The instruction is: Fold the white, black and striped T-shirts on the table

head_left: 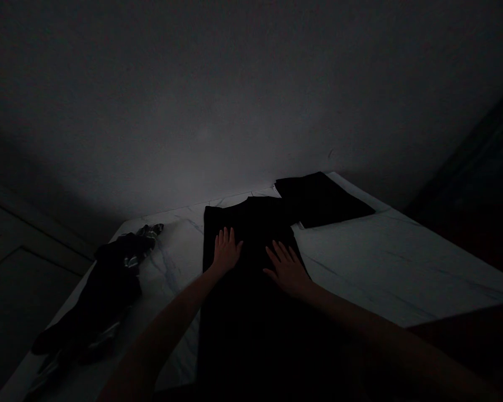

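A black garment [251, 312] lies spread over the pale marbled table [352, 268], running from near the back edge down to the bottom of the view. My left hand [227, 251] rests flat on its left part, fingers apart and pointing away. On the right part lies my right hand [287, 268], palm down with fingers spread. Neither hand holds anything. The cloth is so dark that its folds and outline near the bottom cannot be made out.
A folded black cloth [322, 201] lies at the back right, touching the garment. A crumpled dark cloth with light markings [113, 279] is along the left edge. Behind the table stands a grey wall [209, 100]. A panelled surface [25, 279] shows at far left.
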A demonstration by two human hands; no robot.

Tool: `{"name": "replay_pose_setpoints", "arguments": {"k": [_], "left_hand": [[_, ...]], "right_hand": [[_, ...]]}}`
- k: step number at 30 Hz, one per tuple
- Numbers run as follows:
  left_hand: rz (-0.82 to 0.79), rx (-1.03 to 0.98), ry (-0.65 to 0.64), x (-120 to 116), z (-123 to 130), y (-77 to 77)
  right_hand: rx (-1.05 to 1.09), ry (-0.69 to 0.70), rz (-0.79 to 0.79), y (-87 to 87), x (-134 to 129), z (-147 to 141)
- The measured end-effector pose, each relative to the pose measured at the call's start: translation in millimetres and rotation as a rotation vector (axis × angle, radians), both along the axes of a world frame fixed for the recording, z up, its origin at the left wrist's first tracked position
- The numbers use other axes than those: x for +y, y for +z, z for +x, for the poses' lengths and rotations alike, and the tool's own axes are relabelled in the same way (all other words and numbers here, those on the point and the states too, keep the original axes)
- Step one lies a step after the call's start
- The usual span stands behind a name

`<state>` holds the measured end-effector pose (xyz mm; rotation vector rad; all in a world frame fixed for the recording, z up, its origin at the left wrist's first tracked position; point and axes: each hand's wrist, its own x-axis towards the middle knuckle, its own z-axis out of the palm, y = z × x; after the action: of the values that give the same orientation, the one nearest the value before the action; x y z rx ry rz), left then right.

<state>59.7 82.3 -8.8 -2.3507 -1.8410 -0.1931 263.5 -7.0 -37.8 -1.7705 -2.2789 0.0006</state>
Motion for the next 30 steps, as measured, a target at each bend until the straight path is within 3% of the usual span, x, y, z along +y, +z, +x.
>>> {"name": "replay_pose_setpoints", "arguments": {"k": [3,7,11,16,21,30], "left_hand": [[-0.026,-0.010,-0.046,13,34,12.9],[-0.121,-0.057,-0.142,37,99,34.7],[-0.166,-0.127,-0.193,59,168,50.4],[-0.210,-0.141,-0.140,73,234,50.0],[-0.192,-0.151,-0.050,76,259,44.5],[-0.143,-0.250,0.006,92,257,43.3]], "right_hand": [[0.012,-0.004,0.056,-9.1,-39,14],[0.053,-0.031,0.136,-13.3,-76,23],[0.149,-0.162,0.210,-13.4,-92,21],[0.217,-0.326,0.295,-7.8,-95,16],[0.225,-0.392,0.277,-4.7,-98,23],[0.236,-0.318,0.238,-9.5,-103,30]]}}
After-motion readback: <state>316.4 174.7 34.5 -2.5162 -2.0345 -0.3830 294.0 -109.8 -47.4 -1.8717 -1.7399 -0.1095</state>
